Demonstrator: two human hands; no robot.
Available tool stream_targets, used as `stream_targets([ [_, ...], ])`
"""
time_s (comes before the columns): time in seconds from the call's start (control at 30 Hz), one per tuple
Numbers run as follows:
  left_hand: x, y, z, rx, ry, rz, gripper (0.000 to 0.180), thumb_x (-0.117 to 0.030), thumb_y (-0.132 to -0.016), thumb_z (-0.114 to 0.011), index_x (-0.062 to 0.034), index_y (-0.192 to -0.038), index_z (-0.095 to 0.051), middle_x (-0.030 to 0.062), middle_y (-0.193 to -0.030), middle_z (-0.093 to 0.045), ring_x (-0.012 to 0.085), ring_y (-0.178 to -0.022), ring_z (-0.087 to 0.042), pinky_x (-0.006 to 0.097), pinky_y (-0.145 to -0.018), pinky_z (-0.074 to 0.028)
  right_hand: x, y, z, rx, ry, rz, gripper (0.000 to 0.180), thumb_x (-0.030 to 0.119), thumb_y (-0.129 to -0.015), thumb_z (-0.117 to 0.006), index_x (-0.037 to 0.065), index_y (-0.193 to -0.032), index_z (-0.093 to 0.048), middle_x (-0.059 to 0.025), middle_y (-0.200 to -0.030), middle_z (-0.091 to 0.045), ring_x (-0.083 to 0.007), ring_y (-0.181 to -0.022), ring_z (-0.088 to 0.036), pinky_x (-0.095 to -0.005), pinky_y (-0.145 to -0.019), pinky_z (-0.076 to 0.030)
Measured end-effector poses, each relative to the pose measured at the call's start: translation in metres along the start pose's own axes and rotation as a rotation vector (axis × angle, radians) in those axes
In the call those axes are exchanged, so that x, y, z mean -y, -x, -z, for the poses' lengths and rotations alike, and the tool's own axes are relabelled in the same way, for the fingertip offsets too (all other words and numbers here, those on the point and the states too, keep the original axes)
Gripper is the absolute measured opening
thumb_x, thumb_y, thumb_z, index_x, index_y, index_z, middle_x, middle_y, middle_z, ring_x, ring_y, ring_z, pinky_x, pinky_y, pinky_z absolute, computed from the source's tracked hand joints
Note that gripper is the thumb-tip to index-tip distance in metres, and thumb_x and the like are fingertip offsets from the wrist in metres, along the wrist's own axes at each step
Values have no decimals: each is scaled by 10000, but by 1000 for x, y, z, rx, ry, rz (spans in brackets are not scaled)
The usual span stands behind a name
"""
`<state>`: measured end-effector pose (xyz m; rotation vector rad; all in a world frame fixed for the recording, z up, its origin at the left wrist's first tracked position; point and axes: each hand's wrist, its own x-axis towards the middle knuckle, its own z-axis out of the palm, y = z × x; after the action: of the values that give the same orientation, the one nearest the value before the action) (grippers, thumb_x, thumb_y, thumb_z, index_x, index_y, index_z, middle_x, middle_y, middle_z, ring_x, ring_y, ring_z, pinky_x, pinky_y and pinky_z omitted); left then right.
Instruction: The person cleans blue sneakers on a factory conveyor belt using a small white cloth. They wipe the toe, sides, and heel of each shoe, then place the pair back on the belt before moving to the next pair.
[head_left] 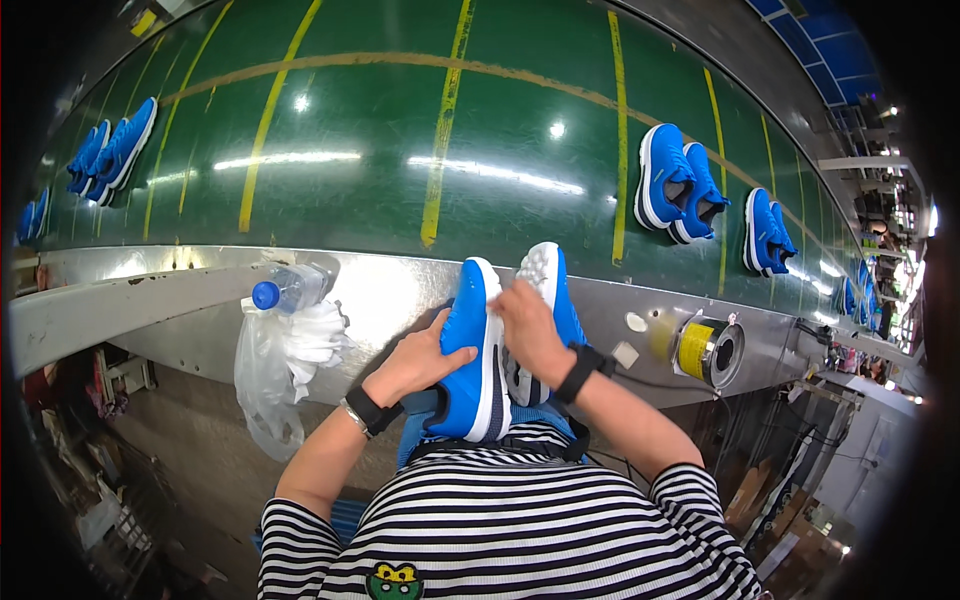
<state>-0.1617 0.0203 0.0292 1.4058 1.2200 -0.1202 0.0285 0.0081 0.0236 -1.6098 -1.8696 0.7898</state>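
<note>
A blue sneaker (468, 320) with a white sole stands tilted in front of me, its toe pointing away. My left hand (412, 360) grips it from the left side, thumb lying across the upper. Fingers pinched together, my right hand (530, 328) is at the white sole edge near the toe. Whatever those fingertips may hold is too small to make out. Behind the right hand, a second blue sneaker (568, 308) lies on its side with its white tread showing; the hand and wrist hide part of it.
Beyond the metal ledge (385, 285) runs a green conveyor belt (350, 200) with yellow stripes. Pairs of blue sneakers (672, 185) sit on it at right and left. A blue-capped bottle (290, 290) and plastic bag (262, 370) are at left, a yellow-labelled can (702, 352) at right.
</note>
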Motion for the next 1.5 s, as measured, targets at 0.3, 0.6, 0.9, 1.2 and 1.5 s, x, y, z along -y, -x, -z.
stream_targets([
  [0.3,-11,0,11,-117,-113,32,842,-478,-771,-565,47,-1346,-244,299,-1011,-582,414,-962,-573,399,-841,-459,1,85,51,-75,-883,-636,85,25,-867,-529,7,-926,-588,-50,-838,-602,-87,-646,-546,-214,-575,-466],
  [0.6,-59,16,-36,-527,-669,-591,679,-220,-721,-674,2,-1279,-356,210,-1087,-475,361,-993,-515,389,-839,-444,-34,69,68,-329,-1003,-546,154,18,-848,-552,-23,-995,-572,-79,-938,-606,-134,-773,-586,-249,-712,-485],
  [0.9,-32,7,-117,-165,-756,-724,618,-132,-703,-674,-20,-1256,-423,249,-1321,-327,415,-1188,-357,395,-968,-380,-48,15,31,-348,-200,-103,111,-27,-727,-585,27,-810,-634,-132,-788,-541,-287,-693,-564,-335,-611,-449],
  [1.2,-29,6,-116,-200,-730,-714,595,-112,-694,-676,-41,-1241,-454,227,-1333,-338,396,-1191,-373,381,-941,-413,-56,0,26,-341,-93,2,32,0,-758,-576,-7,-788,-582,-163,-738,-472,-350,-706,-508,-416,-619,-410],
  [1.5,-25,5,-114,-196,-737,-751,591,-103,-703,-655,-18,-1247,-442,243,-1339,-323,421,-1198,-355,395,-956,-395,-47,51,14,-306,-98,53,106,-27,-711,-574,19,-807,-580,-144,-752,-488,-329,-741,-511,-393,-645,-427],
])
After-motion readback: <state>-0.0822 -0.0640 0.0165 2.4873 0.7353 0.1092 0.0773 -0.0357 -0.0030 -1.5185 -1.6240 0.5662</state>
